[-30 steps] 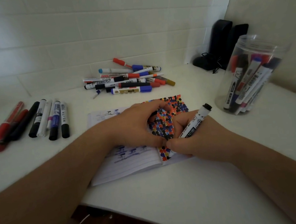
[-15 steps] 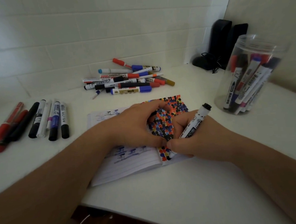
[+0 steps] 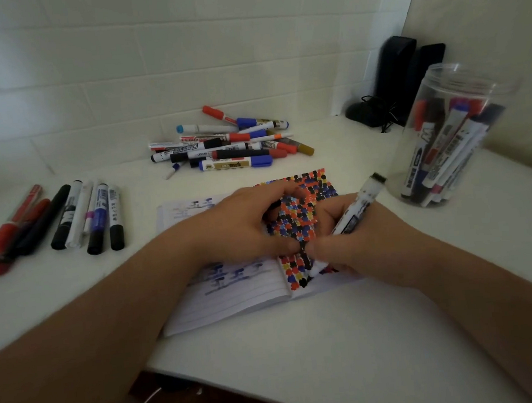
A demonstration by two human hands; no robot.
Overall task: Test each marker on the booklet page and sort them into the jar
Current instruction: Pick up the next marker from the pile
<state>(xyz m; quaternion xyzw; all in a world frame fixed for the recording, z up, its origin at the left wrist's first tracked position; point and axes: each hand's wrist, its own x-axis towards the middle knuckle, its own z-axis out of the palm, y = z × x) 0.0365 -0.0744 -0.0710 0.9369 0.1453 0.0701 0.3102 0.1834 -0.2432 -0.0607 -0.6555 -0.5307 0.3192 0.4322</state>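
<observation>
Head view, single entry.

Right hand [image 3: 359,241]: curled round a white marker [image 3: 353,215], tip down on the booklet [image 3: 234,295], black end pointing up toward the jar. Held like a pen, evidently to dab a test mark.

Left hand [image 3: 244,226]: fingers bent, pressing on the booklet, apparently to keep the page flat and still while the marker works. Something small and dark shows under the fingers, possibly the cap; too hidden to tell whether it is gripped.

Booklet: open on the white counter [image 3: 304,343], near the front edge. Right-hand page crowded with black, red, blue and yellow dabs; lined left page carries a few blue scribbles.

Jar [image 3: 447,138]: clear, open-topped, standing to the right near the wall, within easy reach of the writing hand. Several markers already lean inside.

Pile [image 3: 226,143]: mixed markers heaped behind the booklet, by my guess those awaiting test.

Row [image 3: 61,217]: red, black, white and blue markers laid side by side at far left, well apart from the jar; perhaps set aside as rejects, though that is only a guess.

Dark objects [image 3: 399,81]: in the back corner, with a cord.
</observation>
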